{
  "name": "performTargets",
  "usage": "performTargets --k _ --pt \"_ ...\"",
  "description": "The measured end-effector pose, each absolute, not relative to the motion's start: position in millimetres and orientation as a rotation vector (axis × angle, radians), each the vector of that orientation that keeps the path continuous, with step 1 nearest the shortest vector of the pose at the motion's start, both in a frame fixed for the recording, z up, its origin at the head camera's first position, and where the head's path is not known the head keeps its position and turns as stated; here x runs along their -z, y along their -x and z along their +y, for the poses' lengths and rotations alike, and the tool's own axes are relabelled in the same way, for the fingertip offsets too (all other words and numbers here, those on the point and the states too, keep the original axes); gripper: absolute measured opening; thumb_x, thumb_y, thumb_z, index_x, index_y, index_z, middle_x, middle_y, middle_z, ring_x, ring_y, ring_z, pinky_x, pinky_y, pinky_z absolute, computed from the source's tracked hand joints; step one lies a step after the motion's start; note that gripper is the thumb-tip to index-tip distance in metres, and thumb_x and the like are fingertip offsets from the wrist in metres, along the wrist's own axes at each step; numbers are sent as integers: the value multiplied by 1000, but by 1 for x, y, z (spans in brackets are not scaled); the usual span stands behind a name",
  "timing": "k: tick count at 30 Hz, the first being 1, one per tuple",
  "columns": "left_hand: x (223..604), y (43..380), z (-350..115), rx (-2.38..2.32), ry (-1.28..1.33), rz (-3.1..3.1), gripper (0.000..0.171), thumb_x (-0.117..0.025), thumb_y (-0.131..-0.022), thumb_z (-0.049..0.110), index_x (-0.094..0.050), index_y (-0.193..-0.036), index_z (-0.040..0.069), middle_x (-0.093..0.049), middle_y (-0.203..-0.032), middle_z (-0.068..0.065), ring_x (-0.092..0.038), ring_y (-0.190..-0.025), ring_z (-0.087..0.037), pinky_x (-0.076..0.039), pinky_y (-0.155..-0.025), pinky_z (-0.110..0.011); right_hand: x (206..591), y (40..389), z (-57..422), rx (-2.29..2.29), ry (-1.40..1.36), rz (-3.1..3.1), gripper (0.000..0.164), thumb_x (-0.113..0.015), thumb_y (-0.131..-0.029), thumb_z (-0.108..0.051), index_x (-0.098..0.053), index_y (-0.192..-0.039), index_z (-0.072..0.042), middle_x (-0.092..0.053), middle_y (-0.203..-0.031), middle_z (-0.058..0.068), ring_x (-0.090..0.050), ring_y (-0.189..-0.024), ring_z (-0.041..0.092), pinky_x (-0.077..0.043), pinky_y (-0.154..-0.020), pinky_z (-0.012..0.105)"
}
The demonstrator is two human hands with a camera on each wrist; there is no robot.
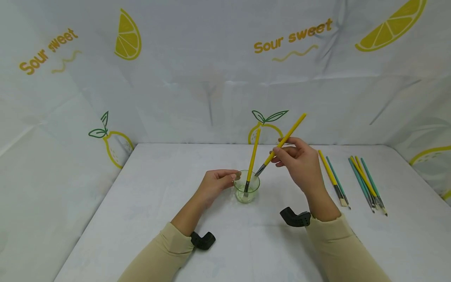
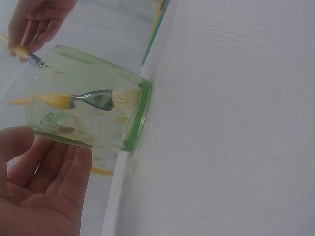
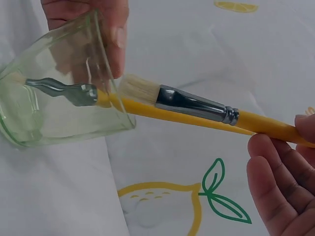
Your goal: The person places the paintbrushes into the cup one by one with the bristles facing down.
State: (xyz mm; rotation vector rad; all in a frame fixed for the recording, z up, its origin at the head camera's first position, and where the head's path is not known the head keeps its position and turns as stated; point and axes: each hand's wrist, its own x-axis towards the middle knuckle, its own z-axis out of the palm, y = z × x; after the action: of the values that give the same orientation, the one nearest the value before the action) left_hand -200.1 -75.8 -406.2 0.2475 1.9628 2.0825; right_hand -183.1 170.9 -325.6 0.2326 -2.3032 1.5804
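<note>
A clear, greenish glass [image 1: 242, 199] stands upright on the white table. My left hand [image 1: 214, 185] holds it at the left side of the rim, thumb and fingers on the wall. Inside leans a yellow-handled paintbrush [image 1: 252, 158], its pale bristles [image 2: 124, 98] down near the glass bottom. Between thumb and fingers, my right hand [image 1: 302, 167] pinches the handle of another yellow paintbrush [image 1: 295, 125]. This one tilts bristle end down, handle up to the right. Its flat pale bristles [image 3: 139, 88] overlap the glass's rim in the right wrist view.
Right of my right hand lie a yellow brush [image 1: 327, 167] and a teal brush [image 1: 336, 174] side by side. Farther right is a loose bunch of several yellow and teal brushes [image 1: 368, 182]. A white sheet [image 1: 176, 98] with lemon prints hangs behind the table.
</note>
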Motion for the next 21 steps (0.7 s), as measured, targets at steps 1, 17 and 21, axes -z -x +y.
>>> performTargets --k 1,17,21 --pt "406 200 -76 -2080 -248 1965 30 -62 -95 10 -67 -121 -5 -67 -125 -17 -64 -116 -22 -55 -97 -32 328 184 169 -1587 -245 -2322 38 -67 -95 -27 -59 -123 -4 -75 -98 16 -72 -74 10 -61 -67 23" --pt "406 199 -76 -2058 -254 2002 31 -64 -95 12 -67 -121 -4 -68 -123 -17 -64 -115 -21 -56 -95 -32 354 193 154 -1653 -299 -2603 34 -62 -98 -30 -67 -118 -3 -73 -100 14 -70 -90 29 -61 -75 28" --pt "405 199 -77 -2055 -258 2004 31 -64 -95 13 -68 -120 -3 -68 -123 -16 -64 -115 -20 -56 -95 -32 357 195 152 -1635 -284 -2621 35 -62 -98 -26 -64 -124 -3 -73 -101 14 -70 -90 27 -61 -76 28"
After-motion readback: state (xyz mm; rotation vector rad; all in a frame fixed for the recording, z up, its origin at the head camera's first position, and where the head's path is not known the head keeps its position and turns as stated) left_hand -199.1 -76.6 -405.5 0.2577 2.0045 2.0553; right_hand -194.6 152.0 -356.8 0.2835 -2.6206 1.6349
